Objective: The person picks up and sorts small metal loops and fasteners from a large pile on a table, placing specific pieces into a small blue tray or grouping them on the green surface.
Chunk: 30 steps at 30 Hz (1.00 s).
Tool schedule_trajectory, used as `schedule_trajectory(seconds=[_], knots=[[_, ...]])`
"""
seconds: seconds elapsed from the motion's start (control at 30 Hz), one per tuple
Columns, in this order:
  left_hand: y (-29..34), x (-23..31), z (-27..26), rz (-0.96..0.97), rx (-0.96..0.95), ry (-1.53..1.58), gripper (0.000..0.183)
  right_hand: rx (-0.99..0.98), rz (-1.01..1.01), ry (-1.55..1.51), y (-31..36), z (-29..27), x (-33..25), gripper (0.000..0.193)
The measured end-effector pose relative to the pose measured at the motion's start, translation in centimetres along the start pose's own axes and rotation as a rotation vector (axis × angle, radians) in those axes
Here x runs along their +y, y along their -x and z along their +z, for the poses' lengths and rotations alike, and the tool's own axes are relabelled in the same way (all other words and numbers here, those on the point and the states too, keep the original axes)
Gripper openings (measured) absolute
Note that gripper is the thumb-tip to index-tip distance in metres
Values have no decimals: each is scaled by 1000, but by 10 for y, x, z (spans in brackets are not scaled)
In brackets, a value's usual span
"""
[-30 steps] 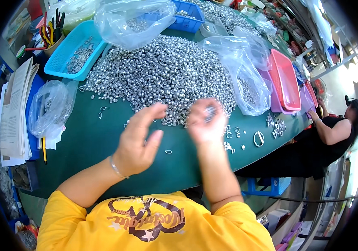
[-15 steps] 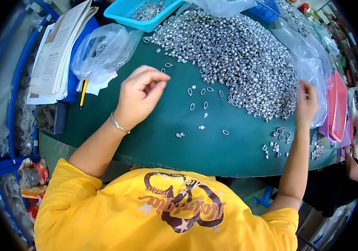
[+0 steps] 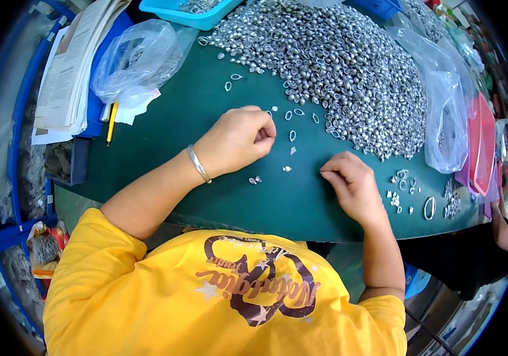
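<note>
Left hand [image 3: 243, 139]: mid-frame, just over the desk [image 3: 135, 160]; fingers curled, narrow gap to thumb. Can't tell if a piece is inside.
Right hand [image 3: 353, 181]: right of centre; thumb and forefinger drawn together. Pinch form suits tiny parts; can't tell if one is held or if the tips meet.
Metal heap [image 3: 337, 65]: silver-coloured oval pieces, upper middle to upper right, within reach of both hands.
Loose oval rings [image 3: 292, 136]: between heap and hands, spaced apart; probably makes each easy to see and pinch.
Small-parts cluster [image 3: 394, 199]: lower right, beyond right hand, clear of heap, so likely kept separate.
Containers: blue basket [image 3: 197, 19] at top, left of centre; clear bag [image 3: 444, 127] and pink basket [image 3: 480, 142] at right. They flank the heap, probably for containment.
Paper stack [image 3: 67, 74]: upper left, dense print, too small to read.
Yellow shirt [image 3: 165, 285]: bottom; dark lettering and stars, inverted in view.
</note>
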<state>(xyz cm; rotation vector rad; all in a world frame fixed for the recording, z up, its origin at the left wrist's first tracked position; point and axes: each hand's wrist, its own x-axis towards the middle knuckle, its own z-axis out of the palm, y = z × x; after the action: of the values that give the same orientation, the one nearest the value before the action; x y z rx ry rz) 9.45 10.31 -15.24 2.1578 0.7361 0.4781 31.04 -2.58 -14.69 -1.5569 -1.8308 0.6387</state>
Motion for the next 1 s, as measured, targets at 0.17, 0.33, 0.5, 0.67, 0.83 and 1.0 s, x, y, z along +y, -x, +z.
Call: schedule_trajectory(seconds=[0.17,0.33,0.5,0.67,0.83,1.0], knots=[[4,-9,-22,-468,51,1082,8,46,488,-1386,-24,-6,-4,7],[-14,-9,-16,-251,136,252,12,34,114,47,-53,33,-12,13],[-15,-27,5,67,200,-235,16,2,257,-215,-56,28,0,13],[-26,-15,-13,-377,61,727,7,74,479,-1430,-62,-14,18,22],[-43,-12,8,-160,121,201,9,119,173,96,-73,5,10,14],[-41,-13,18,53,154,-166,19,166,170,80,-62,3,20,10]])
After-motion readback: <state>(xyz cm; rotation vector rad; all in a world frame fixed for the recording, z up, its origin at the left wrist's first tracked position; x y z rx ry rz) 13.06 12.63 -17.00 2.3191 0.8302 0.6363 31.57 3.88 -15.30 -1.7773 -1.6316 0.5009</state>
